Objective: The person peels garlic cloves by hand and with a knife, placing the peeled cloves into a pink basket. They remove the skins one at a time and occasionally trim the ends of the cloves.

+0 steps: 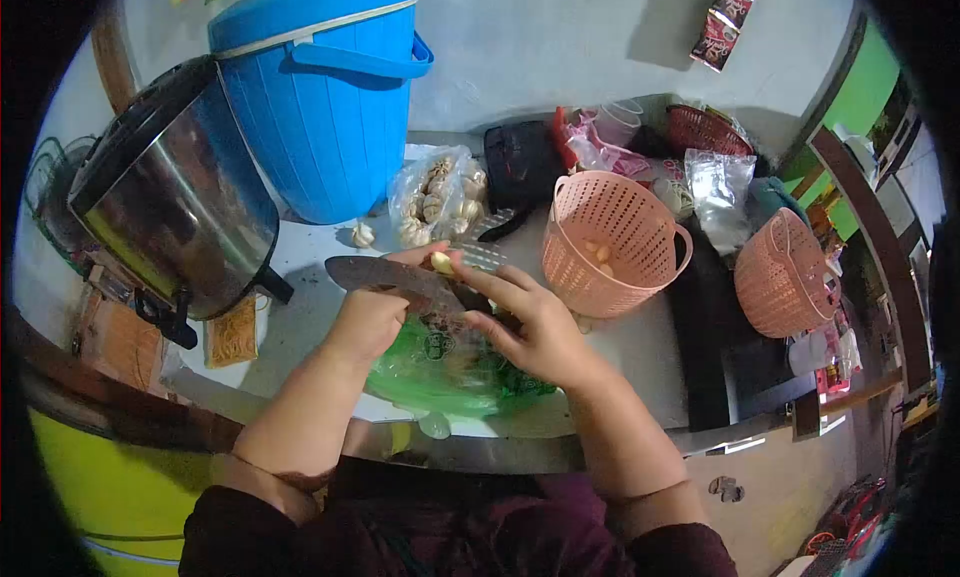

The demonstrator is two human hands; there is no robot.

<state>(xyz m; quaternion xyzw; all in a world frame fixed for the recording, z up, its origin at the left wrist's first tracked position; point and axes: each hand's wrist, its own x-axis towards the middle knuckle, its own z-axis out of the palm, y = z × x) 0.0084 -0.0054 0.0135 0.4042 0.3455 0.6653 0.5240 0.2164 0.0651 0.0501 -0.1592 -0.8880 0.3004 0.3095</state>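
My left hand (378, 315) is closed around the handle end of a broad-bladed knife (375, 274), whose blade reaches out to the left. Between the fingertips of my right hand (525, 322) is a pale garlic clove (441, 263), right at the blade's upper edge. Beneath both hands lies a green plastic bag (440, 377) with dark contents. A clear bag of garlic bulbs (437, 197) sits just beyond my hands, and one loose bulb (362, 235) lies left of it. Several peeled cloves (600, 255) rest inside a pink basket (612, 242) to the right.
A tall blue lidded container (320, 107) and a large metal pot (180, 197) stand at the left. Farther right are a silver packet (718, 192), a second pink basket (783, 277) and a dark red basket (705, 130). A black bag (522, 165) lies at the back.
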